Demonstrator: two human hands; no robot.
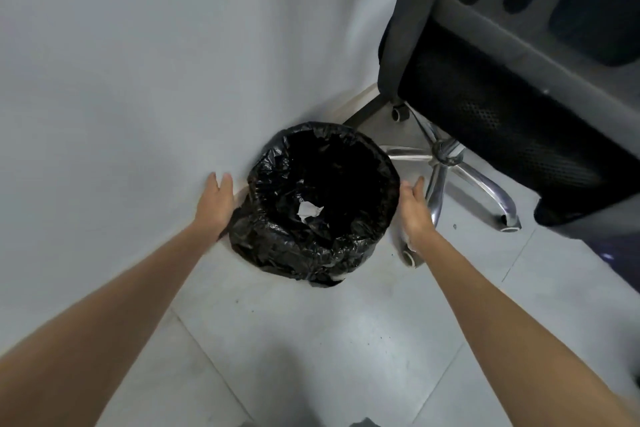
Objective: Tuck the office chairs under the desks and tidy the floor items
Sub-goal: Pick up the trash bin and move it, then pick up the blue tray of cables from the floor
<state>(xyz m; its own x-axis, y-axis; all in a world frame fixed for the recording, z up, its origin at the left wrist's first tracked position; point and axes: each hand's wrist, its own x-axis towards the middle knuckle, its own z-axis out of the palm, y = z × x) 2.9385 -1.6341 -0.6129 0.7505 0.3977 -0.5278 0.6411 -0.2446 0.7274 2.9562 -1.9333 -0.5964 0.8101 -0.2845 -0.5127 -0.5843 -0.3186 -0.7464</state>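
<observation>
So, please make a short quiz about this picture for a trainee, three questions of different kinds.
1. True or false: both hands grip the bin.
2. What lies inside the bin? A) a bottle B) white paper C) a shoe
3. Fill in: to the right of the bin stands a ____.

Key:
1. False; the left hand and right hand are open beside it.
2. B, white paper.
3. Chair.

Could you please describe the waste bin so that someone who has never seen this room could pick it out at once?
Look along the pale grey wall down to where it meets the light tiled floor. There, left of the black mesh office chair's chrome star base, stands a round waste bin lined with a crinkled black plastic bag, between two open hands. It alone is glossy black and open-topped, with a white paper scrap inside.
</observation>
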